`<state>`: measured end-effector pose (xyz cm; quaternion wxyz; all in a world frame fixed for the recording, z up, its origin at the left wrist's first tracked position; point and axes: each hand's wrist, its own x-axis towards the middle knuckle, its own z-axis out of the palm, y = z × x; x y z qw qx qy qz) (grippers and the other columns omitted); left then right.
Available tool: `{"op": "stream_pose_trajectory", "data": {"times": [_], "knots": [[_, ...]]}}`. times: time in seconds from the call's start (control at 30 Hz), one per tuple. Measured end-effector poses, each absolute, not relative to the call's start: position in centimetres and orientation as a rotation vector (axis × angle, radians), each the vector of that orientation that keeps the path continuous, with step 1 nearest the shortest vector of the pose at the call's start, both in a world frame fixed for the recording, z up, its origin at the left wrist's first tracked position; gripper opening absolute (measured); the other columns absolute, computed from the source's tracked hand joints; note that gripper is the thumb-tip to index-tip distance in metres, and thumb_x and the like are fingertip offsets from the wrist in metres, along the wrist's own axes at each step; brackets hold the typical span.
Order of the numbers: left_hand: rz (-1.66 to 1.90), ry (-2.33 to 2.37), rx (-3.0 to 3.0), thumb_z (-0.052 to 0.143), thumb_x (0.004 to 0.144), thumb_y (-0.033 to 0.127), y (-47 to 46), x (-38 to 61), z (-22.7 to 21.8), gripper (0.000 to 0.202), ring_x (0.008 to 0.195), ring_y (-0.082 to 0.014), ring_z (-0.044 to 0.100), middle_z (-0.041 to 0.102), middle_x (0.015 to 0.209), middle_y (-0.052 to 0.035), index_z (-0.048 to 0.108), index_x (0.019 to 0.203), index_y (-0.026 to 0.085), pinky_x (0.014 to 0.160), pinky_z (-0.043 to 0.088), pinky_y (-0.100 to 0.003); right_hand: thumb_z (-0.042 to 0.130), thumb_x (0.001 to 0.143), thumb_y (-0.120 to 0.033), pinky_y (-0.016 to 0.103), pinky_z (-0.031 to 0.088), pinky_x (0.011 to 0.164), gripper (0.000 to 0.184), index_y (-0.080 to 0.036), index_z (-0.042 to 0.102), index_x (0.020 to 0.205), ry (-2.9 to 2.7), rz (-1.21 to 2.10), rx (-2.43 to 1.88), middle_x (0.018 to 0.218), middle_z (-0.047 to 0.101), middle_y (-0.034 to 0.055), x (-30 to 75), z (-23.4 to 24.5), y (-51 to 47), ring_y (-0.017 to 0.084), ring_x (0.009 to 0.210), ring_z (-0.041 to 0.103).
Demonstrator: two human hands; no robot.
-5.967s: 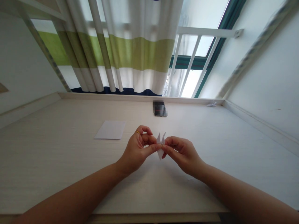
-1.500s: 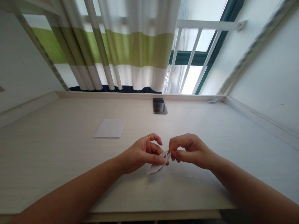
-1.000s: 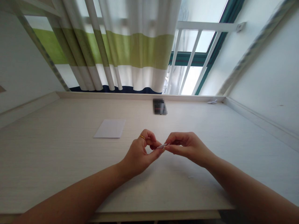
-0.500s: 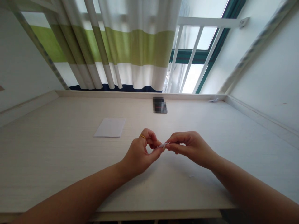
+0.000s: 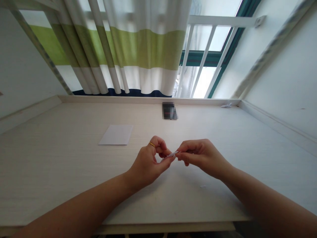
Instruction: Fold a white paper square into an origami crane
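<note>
Between my hands is a small folded piece of white paper, held above the table. My left hand, with a gold ring on one finger, pinches it between thumb and fingertips. At its right end, the thumb and fingertips of my right hand pinch its tip. Most of the paper is hidden by my fingers, so its full shape cannot be made out. A flat white sheet of paper lies on the table, left of and beyond my left hand.
The pale table has a raised back rim. Against it lies a dark, pixelated item, with a small white twisted scrap in the right corner. A tiny white bit lies near my right forearm. Behind hangs a striped curtain.
The right fingertips have shifted very slightly on the paper's end. Both hands otherwise stay in place, and the view has tilted a little.
</note>
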<state>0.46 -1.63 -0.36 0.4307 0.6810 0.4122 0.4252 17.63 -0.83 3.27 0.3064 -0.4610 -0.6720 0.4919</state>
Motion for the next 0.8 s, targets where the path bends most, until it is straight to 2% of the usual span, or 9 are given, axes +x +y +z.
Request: {"op": "stream_pose_trajectory", "data": {"times": [0.4, 0.67, 0.8], "knots": [[1.075, 0.972, 1.605, 0.061, 0.071, 0.025, -1.67, 0.52, -0.17, 0.026, 0.061, -0.0102, 0.05, 0.056, 0.064, 0.0038, 0.036, 0.077, 0.021, 0.06, 0.04, -0.025, 0.062, 0.068, -0.024, 0.022, 0.04, 0.049, 0.011, -0.015, 0.066, 0.065, -1.722, 1.363, -1.204, 0.058, 0.058, 0.0, 17.47, 3.31, -0.93, 0.009, 0.05, 0.049], [1.049, 0.922, 1.485, 0.063, 0.07, 0.025, -1.55, 0.54, -0.34, 0.029, 0.059, -0.0092, 0.049, 0.057, 0.061, 0.0045, 0.035, 0.076, 0.021, 0.059, 0.04, -0.024, 0.059, 0.07, -0.027, 0.022, 0.039, 0.05, 0.014, -0.015, 0.066, 0.068, -1.87, 1.291, -1.271, 0.059, 0.059, 0.0008, 17.91, 3.7, -0.52, 0.011, 0.054, 0.05], [1.016, 0.9, 1.446, 0.063, 0.069, 0.024, -1.48, 0.54, -0.34, 0.029, 0.058, -0.0093, 0.05, 0.057, 0.061, 0.0045, 0.035, 0.075, 0.02, 0.056, 0.04, -0.024, 0.059, 0.069, -0.025, 0.023, 0.039, 0.05, 0.014, -0.015, 0.065, 0.064, -1.908, 1.222, -1.266, 0.056, 0.058, 0.0005, 17.86, 3.47, -0.67, 0.011, 0.053, 0.049]]}}
